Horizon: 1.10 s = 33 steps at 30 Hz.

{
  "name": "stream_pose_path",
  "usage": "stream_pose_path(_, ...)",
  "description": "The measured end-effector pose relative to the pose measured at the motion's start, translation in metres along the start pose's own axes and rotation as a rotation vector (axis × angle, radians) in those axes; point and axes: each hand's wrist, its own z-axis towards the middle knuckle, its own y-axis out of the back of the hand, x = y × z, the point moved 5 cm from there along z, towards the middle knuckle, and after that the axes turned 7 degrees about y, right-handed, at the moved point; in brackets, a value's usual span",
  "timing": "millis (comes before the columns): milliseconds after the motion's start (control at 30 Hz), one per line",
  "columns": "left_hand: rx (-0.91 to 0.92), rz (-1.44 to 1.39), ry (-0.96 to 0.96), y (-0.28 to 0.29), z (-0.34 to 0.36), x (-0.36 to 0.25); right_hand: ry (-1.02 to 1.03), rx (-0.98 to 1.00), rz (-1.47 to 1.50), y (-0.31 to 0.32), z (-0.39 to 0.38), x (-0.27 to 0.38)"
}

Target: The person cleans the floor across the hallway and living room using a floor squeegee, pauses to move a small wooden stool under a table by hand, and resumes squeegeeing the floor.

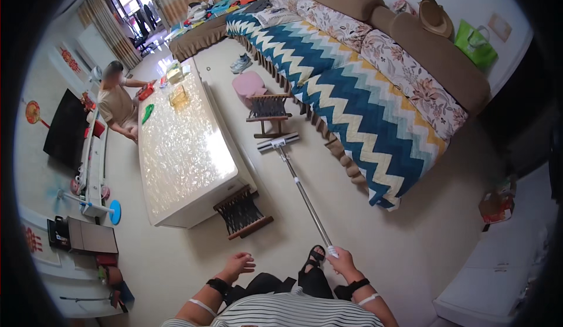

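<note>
My right hand (pixel 342 262) is wrapped round the top end of a long-handled mop (pixel 305 200). Its silver pole runs away from me to a wide flat head (pixel 278 143) resting on the pale floor, close by a dark folding stool (pixel 268 115). My left hand (pixel 238 266) hangs free in front of my body with its fingers apart and nothing in it. A second folding stool (pixel 243 214) with a dark woven seat stands ahead of that hand, against the near end of the coffee table.
A long glossy coffee table (pixel 182 169) fills the left middle. Behind it a person (pixel 119 101) sits with an arm on its top. On the right runs a sofa (pixel 358 122) under a zigzag cover. A pink stool (pixel 248 85) and shoes (pixel 241 63) stand between them.
</note>
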Motion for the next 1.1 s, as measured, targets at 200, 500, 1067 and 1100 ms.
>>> stream_pose_path(200,-0.089,0.017,0.079,-0.014,0.004,0.015,-0.293,0.14,0.237,0.033,-0.032,-0.059)
stream_pose_path(500,-0.221,-0.004,0.182,0.025,0.027,0.016,-0.308,0.126,0.131,0.104,-0.022,-0.01)
stream_pose_path(1067,-0.171,0.079,0.123,0.02,0.084,-0.055,-0.663,0.227,-0.089,0.122,0.059,-0.01)
stream_pose_path(1100,-0.148,0.095,0.12,0.021,0.086,-0.059,-0.605,0.185,-0.135,0.145,0.077,0.006)
